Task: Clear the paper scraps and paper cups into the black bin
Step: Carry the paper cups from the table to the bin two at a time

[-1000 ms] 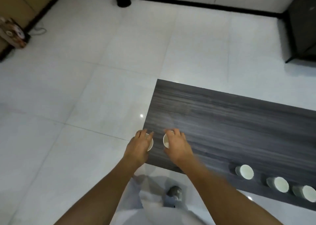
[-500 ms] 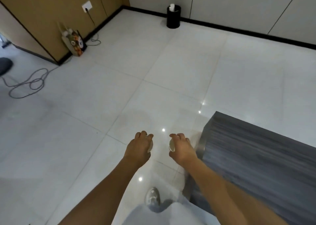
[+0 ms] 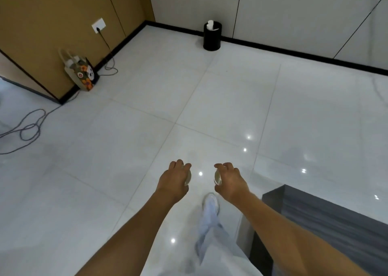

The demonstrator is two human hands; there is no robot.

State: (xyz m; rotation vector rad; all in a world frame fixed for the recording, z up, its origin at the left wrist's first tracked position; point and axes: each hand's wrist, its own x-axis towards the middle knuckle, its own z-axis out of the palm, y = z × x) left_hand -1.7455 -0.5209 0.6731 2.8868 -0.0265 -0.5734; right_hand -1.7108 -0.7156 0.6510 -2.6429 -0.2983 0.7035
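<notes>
Paper cups are carried one in each hand, out over the white tiled floor (image 3: 126, 149) in front of the black bin (image 3: 212, 36). Compared with half a second earlier, the bin is seen larger and lower in the view, and less of the dark wood-grain counter (image 3: 336, 219) is shown, now only its corner at the lower right, behind and to the right of the hands. The bin is stood against the pale panelled wall, on the black skirting line, with white paper sticking out of its top. Well to the left of the bin, a patterned bag (image 3: 80, 74) is leaned against a brown wall panel under a socket (image 3: 98, 25), and a grey cable (image 3: 27, 126) is looped on the floor farther left. The left hand (image 3: 174, 180) is curled over the left paper cup (image 3: 188, 178) from above, its fingers (image 3: 178, 164) closed round the rim. The right hand (image 3: 230, 181) is likewise wrapped over the right paper cup (image 3: 217, 178), whose open mouth is turned inward. Both cups are held well short of the bin. A light trouser leg and a shoe (image 3: 211, 202) are seen below the hands.
</notes>
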